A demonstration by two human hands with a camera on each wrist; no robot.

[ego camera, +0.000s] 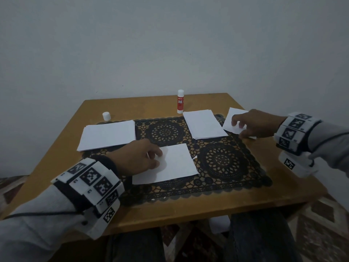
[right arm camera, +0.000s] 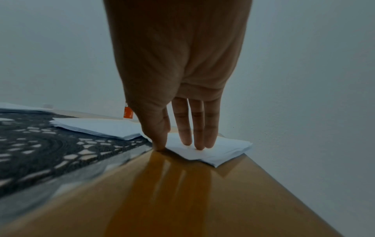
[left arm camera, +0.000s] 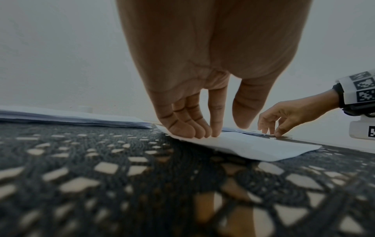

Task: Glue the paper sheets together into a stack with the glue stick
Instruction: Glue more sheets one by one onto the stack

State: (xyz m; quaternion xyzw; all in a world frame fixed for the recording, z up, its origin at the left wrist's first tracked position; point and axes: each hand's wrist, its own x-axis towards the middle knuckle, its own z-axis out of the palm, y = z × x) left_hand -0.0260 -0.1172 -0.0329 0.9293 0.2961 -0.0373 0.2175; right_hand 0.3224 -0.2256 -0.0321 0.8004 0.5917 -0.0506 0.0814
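Two hands down on paper: left hand [ego camera: 140,157], fingers [left arm camera: 199,129] straight, presses the near sheet [ego camera: 170,164] on the lace mat [ego camera: 226,167]. Right hand [ego camera: 253,123] has fingers extended onto a small sheet [ego camera: 235,114] near the surface [ego camera: 188,210] edge, partly hiding it. Farther back, two stacks, then the uncapped glue stick [ego camera: 180,102] upright, cap [ego camera: 106,116] apart.

The right hand [right arm camera: 178,89] reaches down to a small pile of white paper sheets [right arm camera: 221,152] lying by the far right edge of the tabletop [right arm camera: 182,200]. Three straight fingers [right arm camera: 199,133] press on the top sheet, and the thumb touches the wood just beside its near-left corner. A thicker paper stack [right arm camera: 97,128] lies left of it, partly on a black lace mat [right arm camera: 40,154]. An orange glue stick [right arm camera: 127,113] stands behind, partly hidden by the hand.
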